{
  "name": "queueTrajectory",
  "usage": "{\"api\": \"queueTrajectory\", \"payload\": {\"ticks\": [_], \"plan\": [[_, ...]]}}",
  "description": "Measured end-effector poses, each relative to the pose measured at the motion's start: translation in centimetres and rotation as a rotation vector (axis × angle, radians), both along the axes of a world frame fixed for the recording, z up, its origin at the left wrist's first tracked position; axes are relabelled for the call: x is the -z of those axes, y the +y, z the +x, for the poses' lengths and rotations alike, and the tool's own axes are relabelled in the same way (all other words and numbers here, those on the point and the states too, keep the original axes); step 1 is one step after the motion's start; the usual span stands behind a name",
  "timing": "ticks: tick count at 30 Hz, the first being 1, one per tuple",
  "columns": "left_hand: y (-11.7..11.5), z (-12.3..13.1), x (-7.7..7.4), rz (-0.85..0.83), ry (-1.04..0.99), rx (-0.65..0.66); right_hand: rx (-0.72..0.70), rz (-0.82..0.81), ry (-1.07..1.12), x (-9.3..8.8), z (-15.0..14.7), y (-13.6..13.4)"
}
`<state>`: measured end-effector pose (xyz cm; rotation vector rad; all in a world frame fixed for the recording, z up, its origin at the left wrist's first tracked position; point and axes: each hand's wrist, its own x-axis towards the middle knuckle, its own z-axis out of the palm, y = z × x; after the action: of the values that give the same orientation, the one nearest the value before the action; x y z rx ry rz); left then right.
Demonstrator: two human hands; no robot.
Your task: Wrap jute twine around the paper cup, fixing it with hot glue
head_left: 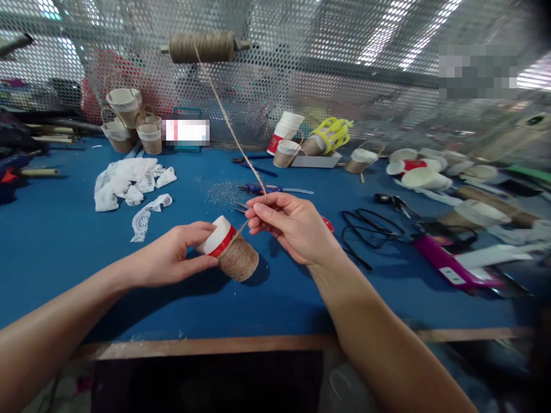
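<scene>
My left hand [183,255] grips a paper cup [222,234] by its white and red end, holding it tilted above the table. Brown twine [240,258] is wound round the cup's other part in close turns. My right hand [286,223] pinches the twine strand [228,120] between thumb and fingers, just right of the cup. From there the strand runs taut up to a twine spool [202,47] on a rod at the mesh wall. Behind my right hand lie a glue gun [262,188] and scissors [329,224], partly covered by the hand.
White lace [124,180] lies at the left on the blue table [55,246]. Twine-covered cups with handles [118,135] stand back left. Stacked paper cups [286,129] and pliers [256,165] are at the back. A black cable [370,229] and a purple box [451,264] lie right.
</scene>
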<state>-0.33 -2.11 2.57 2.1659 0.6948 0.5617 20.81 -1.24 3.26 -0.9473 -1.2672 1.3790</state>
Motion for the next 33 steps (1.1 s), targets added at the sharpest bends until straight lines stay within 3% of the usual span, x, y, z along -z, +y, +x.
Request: {"api": "queueTrajectory", "payload": {"ticks": [33], "plan": [[0.0,-0.11,0.0,-0.007,-0.083,0.109,-0.061,-0.119,0.034,0.16,-0.3,-0.16]]}}
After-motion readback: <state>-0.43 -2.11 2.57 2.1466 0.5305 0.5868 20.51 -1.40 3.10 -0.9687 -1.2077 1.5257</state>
